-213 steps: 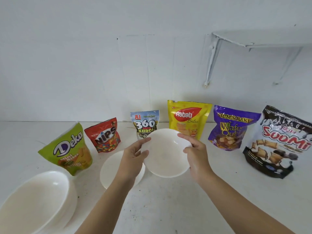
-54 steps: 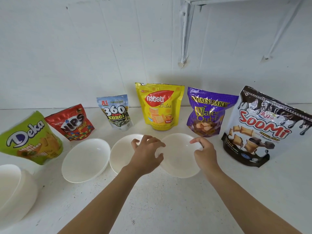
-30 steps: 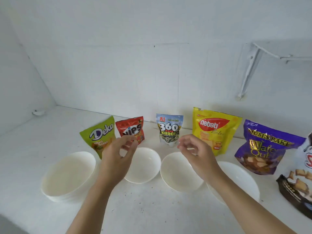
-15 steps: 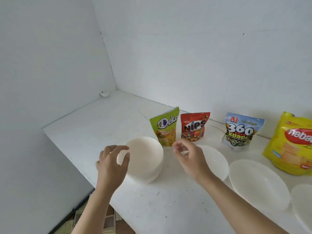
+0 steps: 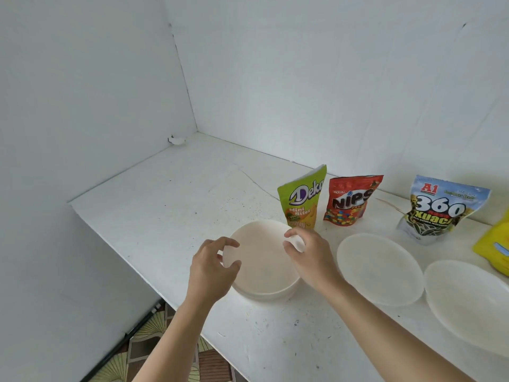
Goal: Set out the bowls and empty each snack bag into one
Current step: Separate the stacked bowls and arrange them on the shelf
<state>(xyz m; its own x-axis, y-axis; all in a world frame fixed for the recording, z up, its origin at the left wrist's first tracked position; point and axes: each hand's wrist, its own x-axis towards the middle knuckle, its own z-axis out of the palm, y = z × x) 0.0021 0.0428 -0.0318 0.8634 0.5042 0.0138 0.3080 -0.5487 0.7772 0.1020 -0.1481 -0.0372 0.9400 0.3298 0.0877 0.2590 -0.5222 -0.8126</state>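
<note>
A stack of white bowls (image 5: 261, 268) stands on the white table (image 5: 170, 194), near its left front edge. My left hand (image 5: 212, 271) holds the stack's left rim between thumb and fingers. My right hand (image 5: 311, 257) curls its fingertips over the right rim. Two single white bowls (image 5: 380, 268) (image 5: 468, 304) lie in a row to the right. Behind them stand the green Deka bag (image 5: 301, 199), the red Nips bag (image 5: 349, 201) and the 360 Kuaci bag (image 5: 438, 210). A yellow bag (image 5: 495, 249) is cut off at the right edge.
White walls close in the table at the back and on the left. The table's front left edge drops to a patterned floor (image 5: 154, 340). A small white object (image 5: 177, 139) lies in the far corner.
My view has swung left from the row of bowls to the stack. Both hands have moved from above the stack onto its rim, one on each side.
</note>
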